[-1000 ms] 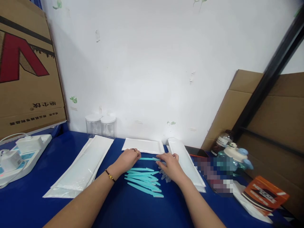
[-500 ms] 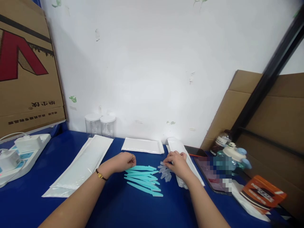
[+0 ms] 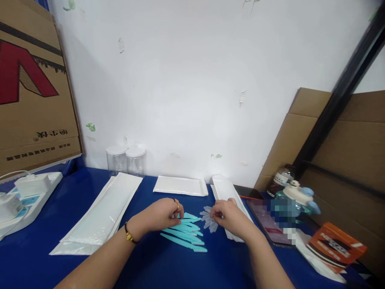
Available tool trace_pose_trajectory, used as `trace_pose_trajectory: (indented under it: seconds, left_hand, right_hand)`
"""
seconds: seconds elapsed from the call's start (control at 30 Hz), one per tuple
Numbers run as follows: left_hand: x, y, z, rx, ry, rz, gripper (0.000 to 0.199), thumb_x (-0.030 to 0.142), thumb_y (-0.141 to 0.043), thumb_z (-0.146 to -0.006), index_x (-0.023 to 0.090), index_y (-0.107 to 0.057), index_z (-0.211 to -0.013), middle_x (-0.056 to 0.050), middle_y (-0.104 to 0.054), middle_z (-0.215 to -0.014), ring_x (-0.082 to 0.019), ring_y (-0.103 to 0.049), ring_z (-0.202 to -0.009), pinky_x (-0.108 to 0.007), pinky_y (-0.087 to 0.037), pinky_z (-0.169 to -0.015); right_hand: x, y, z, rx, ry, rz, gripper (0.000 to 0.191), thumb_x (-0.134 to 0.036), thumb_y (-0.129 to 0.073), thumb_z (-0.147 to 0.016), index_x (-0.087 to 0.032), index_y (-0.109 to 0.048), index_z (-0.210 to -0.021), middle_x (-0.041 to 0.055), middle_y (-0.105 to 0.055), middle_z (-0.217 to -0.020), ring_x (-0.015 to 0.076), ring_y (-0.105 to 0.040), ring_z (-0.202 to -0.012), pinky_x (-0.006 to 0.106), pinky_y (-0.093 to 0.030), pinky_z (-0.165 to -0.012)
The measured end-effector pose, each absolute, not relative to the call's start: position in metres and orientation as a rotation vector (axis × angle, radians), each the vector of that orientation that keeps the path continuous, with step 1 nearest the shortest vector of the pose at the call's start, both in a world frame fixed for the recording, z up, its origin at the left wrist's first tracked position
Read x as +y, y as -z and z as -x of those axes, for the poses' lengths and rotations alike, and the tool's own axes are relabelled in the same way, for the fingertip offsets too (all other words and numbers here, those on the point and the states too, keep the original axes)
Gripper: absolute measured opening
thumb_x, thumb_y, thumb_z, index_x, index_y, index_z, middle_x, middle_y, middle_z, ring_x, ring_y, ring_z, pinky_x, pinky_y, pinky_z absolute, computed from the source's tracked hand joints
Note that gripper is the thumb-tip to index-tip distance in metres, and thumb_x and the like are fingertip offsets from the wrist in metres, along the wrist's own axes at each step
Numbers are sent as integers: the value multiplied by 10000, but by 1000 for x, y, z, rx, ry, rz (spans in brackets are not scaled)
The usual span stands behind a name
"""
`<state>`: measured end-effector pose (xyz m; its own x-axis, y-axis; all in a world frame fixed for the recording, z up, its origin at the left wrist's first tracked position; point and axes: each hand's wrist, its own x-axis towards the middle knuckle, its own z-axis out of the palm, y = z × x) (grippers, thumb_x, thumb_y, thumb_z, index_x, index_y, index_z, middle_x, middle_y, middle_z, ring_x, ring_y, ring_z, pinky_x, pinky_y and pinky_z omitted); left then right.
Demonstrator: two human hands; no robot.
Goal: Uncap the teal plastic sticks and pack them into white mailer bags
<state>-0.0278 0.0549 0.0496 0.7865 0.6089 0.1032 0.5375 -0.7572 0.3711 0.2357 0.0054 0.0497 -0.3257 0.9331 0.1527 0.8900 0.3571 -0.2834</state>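
Several slim turquoise sticks [image 3: 185, 237] lie fanned out side by side on the blue table. Over their upper left ends is my left hand [image 3: 173, 214], fingers curled down on the sticks; whether it grips one is hidden. To their right, small translucent whitish pieces [image 3: 210, 224] form a loose cluster. My right hand [image 3: 221, 212] is at the right edge of this cluster, thumb and fingertips pinched together, and what they hold, if anything, is too small to tell.
White padded envelopes [image 3: 99, 216] lie left, another [image 3: 180, 186] at the back and more [image 3: 224, 186] at the right. Clear jars [image 3: 116, 160] stand by the wall. A power strip [image 3: 39, 208] is far left; a phone [image 3: 267, 224], teal bottle [image 3: 296, 200] and orange pouch [image 3: 335, 247] are right.
My left hand has moved right and slightly down, further over the sticks. My right hand has shifted slightly right and down, and its fingers have curled in more.
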Motion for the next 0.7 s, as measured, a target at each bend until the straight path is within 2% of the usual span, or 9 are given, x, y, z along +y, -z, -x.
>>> trace_pose_trajectory:
  seconds: [0.17, 0.2, 0.27, 0.33, 0.4, 0.43, 0.5, 0.57, 0.7]
  left_hand:
    - [41, -47, 18, 708, -90, -2704, 222, 316, -672, -680, 284, -653, -899, 24, -606, -824, -137, -553, -722, -215, -392, -610]
    - [39, -47, 16, 706, -87, -2719, 273, 359, -688, -666, 294, -647, -928, 16, -606, -876, -153, -561, -770, -229, -409, -652]
    - [36, -45, 13, 726, -156, -2756, 513, 479, -715, -603, 316, -594, -1074, -18, -569, -1084, -225, -533, -980, -300, -415, -821]
    - [33, -43, 10, 768, -207, -2775, 832, 607, -697, -543, 325, -433, -1280, -67, -396, -1349, -330, -351, -1228, -431, -298, -997]
    - [32, -38, 7, 827, -121, -2745, 1009, 708, -611, -563, 308, -221, -1403, -96, -173, -1483, -390, -122, -1332, -535, -150, -1049]
    - [32, -35, 6, 860, -42, -2715, 1015, 738, -548, -602, 298, -145, -1424, -100, -97, -1503, -395, -52, -1344, -562, -111, -1048]
    - [35, -29, 5, 914, 75, -2666, 960, 760, -422, -683, 279, -68, -1435, -103, -42, -1506, -376, 3, -1351, -576, -85, -1047]
    - [42, -22, 6, 960, 90, -2662, 905, 758, -343, -727, 272, -60, -1436, -102, -49, -1504, -348, 8, -1358, -567, -79, -1053]
    - [59, -10, 10, 1062, 13, -2675, 861, 752, -309, -746, 281, -90, -1433, -104, -78, -1502, -329, -14, -1363, -561, -81, -1055]
  right_hand:
    - [2, -45, -237, -2429, -317, 1650, 262, -23, -526, -623, -220, -684, -692, -8, -641, -749, 119, -516, -646, 289, -251, -790]
    - [2, -46, -237, -2430, -329, 1665, 254, -31, -544, -612, -224, -685, -701, -8, -640, -755, 129, -518, -666, 284, -253, -780]
    - [1, -47, -238, -2420, -332, 1711, 243, -54, -585, -591, -229, -683, -727, -5, -638, -768, 148, -521, -702, 278, -254, -757]
    - [1, -49, -239, -2404, -302, 1751, 252, -61, -603, -576, -228, -677, -749, -2, -639, -789, 155, -528, -727, 279, -249, -753]
    - [1, -51, -240, -2401, -280, 1773, 250, -54, -605, -571, -222, -673, -743, -5, -642, -801, 148, -538, -727, 288, -242, -771]
    - [1, -51, -240, -2401, -281, 1779, 242, -51, -604, -572, -218, -672, -733, -6, -644, -801, 143, -543, -721, 293, -238, -782]
    - [3, -50, -241, -2402, -300, 1789, 228, -47, -609, -571, -215, -672, -713, -12, -649, -789, 133, -549, -701, 299, -232, -796]
    - [5, -47, -241, -2399, -314, 1791, 227, -48, -623, -563, -217, -675, -705, -16, -652, -782, 131, -552, -694, 300, -232, -798]
    - [9, -38, -241, -2416, -319, 1769, 234, -55, -654, -547, -228, -685, -703, -19, -657, -779, 134, -555, -693, 301, -238, -790]
